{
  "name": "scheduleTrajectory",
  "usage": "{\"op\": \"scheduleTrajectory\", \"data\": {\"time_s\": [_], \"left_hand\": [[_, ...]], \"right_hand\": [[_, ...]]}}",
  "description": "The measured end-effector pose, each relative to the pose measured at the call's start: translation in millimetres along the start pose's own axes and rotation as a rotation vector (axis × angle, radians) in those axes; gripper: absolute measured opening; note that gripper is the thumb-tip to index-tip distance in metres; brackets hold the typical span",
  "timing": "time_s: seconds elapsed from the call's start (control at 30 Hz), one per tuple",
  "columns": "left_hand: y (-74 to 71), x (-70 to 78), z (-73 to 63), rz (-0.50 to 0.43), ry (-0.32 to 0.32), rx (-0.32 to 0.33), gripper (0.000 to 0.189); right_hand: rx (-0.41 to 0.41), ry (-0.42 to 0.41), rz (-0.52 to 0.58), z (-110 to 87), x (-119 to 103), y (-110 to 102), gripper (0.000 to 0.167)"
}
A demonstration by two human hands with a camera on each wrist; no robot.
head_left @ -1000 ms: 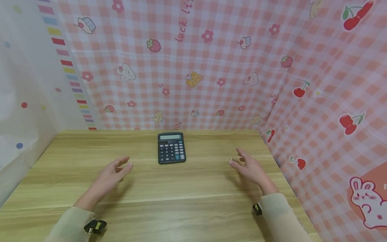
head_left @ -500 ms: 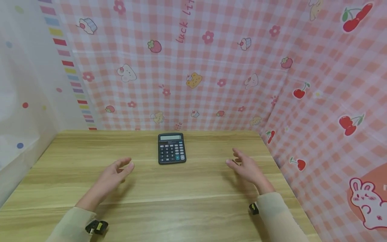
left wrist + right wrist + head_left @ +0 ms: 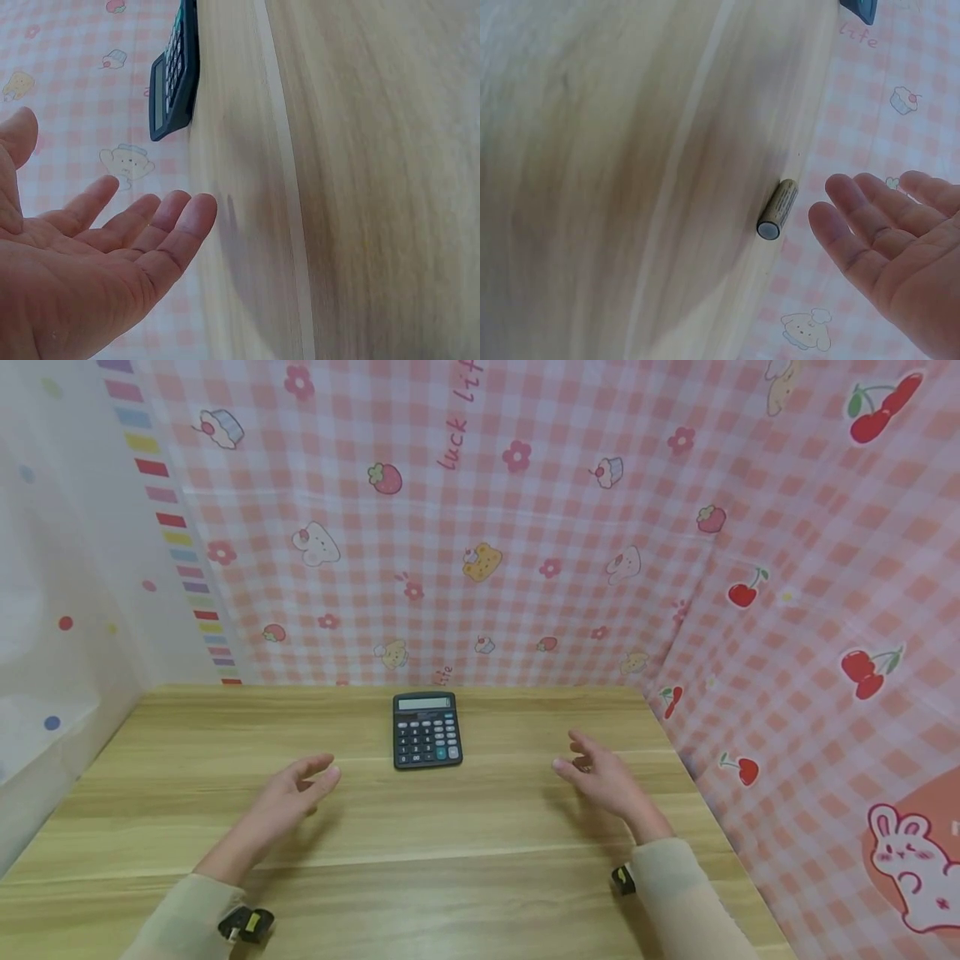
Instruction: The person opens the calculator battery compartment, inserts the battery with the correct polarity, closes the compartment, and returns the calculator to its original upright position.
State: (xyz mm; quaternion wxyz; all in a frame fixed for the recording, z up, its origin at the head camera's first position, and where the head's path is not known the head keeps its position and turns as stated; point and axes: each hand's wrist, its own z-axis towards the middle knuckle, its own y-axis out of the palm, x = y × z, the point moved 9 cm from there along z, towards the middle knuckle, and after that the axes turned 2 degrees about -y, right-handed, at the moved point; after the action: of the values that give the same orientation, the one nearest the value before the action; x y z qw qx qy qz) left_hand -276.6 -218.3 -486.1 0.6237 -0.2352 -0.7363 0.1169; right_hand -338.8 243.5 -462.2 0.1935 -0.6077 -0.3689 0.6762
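A dark calculator [image 3: 427, 731] with a grey display lies face up near the back of the wooden table. To its left and nearer the front, my left hand [image 3: 285, 797] hovers over the wood with loosely bent fingers, holding nothing. On the other side my right hand [image 3: 603, 781] is also held above the surface, its fingers relaxed and touching nothing. The right wrist view reveals a battery [image 3: 778, 210] lying on the table close to the right fingertips; in the head view that hand mostly hides it. In the left wrist view the calculator [image 3: 174, 82] stands apart from the left fingers.
A pink checked cloth [image 3: 517, 510] with printed fruit and animals rises behind the table [image 3: 420, 902] and along its right side. White dotted sheeting [image 3: 82, 693] hangs at the left. Each sleeve has a small black device [image 3: 247, 925] at the wrist.
My right hand has drifted a little left, toward the calculator. The left hand has moved slightly right. The calculator stays in place on the table.
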Motion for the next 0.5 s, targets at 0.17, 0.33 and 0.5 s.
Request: {"op": "scheduleTrajectory", "data": {"time_s": [0.17,0.33,0.5], "left_hand": [[3.7,0.4,0.7,-0.003,-0.014,-0.004,0.086],[5.9,0.6,3.0,0.005,-0.022,-0.007,0.087],[8.0,1.2,3.6,0.014,-0.037,-0.007,0.089]], "right_hand": [[-0.01,-0.002,0.008,1.3,-1.6,4.6,0.083],[-0.01,0.0,0.011,1.5,-4.1,6.1,0.081],[-0.017,0.003,0.014,2.0,-6.8,8.0,0.079]]}}
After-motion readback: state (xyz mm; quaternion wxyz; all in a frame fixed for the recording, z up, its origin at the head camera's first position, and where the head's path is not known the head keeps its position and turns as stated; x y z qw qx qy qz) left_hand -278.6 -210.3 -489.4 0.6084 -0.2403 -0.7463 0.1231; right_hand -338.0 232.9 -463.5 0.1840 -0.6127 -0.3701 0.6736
